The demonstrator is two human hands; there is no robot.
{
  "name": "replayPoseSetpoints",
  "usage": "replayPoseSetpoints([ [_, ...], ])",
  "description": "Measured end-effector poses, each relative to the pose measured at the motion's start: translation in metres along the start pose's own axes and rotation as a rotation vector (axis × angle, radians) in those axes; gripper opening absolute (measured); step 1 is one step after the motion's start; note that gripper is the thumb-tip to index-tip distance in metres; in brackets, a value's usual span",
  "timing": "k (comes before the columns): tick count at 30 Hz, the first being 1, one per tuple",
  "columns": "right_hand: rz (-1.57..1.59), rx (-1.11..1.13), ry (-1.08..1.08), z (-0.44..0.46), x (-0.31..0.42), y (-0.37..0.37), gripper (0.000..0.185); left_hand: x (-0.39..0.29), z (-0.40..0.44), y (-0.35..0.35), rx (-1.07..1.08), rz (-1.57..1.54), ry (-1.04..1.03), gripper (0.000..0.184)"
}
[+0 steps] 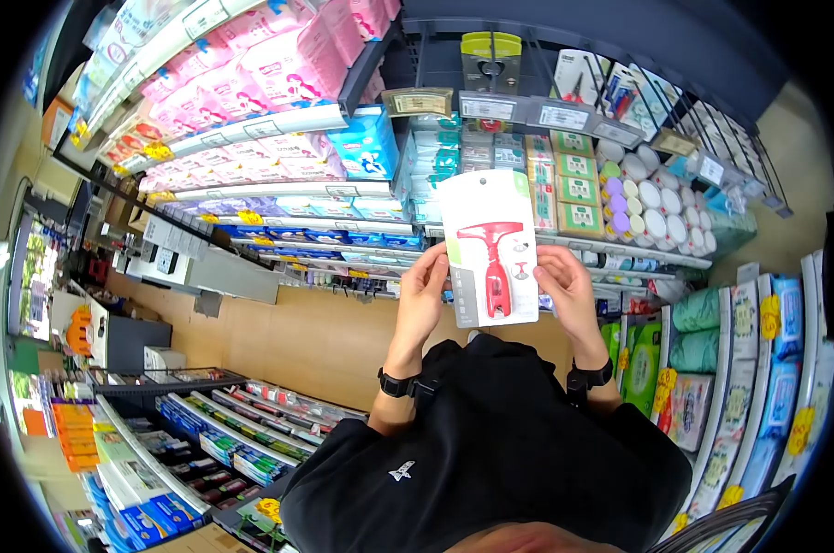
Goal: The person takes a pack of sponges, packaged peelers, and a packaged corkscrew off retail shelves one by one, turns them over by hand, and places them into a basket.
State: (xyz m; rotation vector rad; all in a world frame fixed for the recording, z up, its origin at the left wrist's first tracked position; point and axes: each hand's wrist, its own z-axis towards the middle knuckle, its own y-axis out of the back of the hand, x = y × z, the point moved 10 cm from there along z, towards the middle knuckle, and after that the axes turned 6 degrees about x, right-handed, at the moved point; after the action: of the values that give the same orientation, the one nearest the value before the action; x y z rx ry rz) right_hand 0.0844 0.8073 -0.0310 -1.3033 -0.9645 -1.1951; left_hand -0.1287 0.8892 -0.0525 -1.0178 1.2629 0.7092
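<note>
Upright in front of my chest is a white carded package [468, 198] with a red T-shaped tool [497, 267] on its front. Two small pictures of the tool are printed beside it; its exact kind I cannot make out. My left hand [423, 297] is closed on the card's left edge, thumb and fingers pinching it. At the opposite edge my right hand [567, 290] grips the card, with the thumb on the front. Some fingers of both hands are hidden behind the card.
Ahead, hooks hold carded goods [490, 64] above shelved boxes [578, 192] and round-lidded containers [650, 195]. Pink packs [297, 69] fill shelves at upper left. Wrapped packs [693, 401] stand on the right shelf. Another shelf unit [232, 433] is at lower left, beside the tan floor [325, 332].
</note>
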Motion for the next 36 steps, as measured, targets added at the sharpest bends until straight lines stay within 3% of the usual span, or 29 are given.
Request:
replayPoseSetpoints([
  [14,0.009,-0.232,0.036,-0.120,0.022,-0.009,0.037,0.003,-0.070,-0.043,0.265,-0.150,0.109,0.033],
  [19,-0.090,-0.199,-0.099,-0.158,-0.004,-0.024,0.041,0.019,-0.100,-0.067,0.410,-0.197,0.167,0.044],
  [21,-0.109,-0.179,-0.130,-0.171,-0.021,-0.026,0.041,0.039,-0.117,-0.082,0.517,-0.165,0.294,0.058],
  [22,0.033,-0.152,-0.153,-0.175,-0.032,-0.033,0.041,0.049,-0.128,-0.089,0.574,-0.181,0.372,0.066],
  [26,0.272,-0.130,-0.280,-0.196,-0.049,-0.052,0.043,0.068,-0.152,-0.111,0.687,-0.222,0.525,0.061],
  [29,0.265,-0.167,-0.342,-0.207,-0.048,-0.048,0.046,0.068,-0.155,-0.122,0.666,-0.226,0.525,0.059],
  [31,0.063,-0.179,-0.356,-0.213,-0.048,-0.033,0.043,0.068,-0.154,-0.126,0.637,-0.163,0.483,0.060],
  [34,-0.180,-0.318,-0.108,-0.217,-0.007,-0.011,0.036,0.069,-0.147,-0.127,0.579,-0.067,0.364,0.060],
  [36,-0.079,-0.446,-0.051,-0.230,-0.004,0.005,0.034,0.068,-0.140,-0.126,0.510,-0.040,0.276,0.056],
])
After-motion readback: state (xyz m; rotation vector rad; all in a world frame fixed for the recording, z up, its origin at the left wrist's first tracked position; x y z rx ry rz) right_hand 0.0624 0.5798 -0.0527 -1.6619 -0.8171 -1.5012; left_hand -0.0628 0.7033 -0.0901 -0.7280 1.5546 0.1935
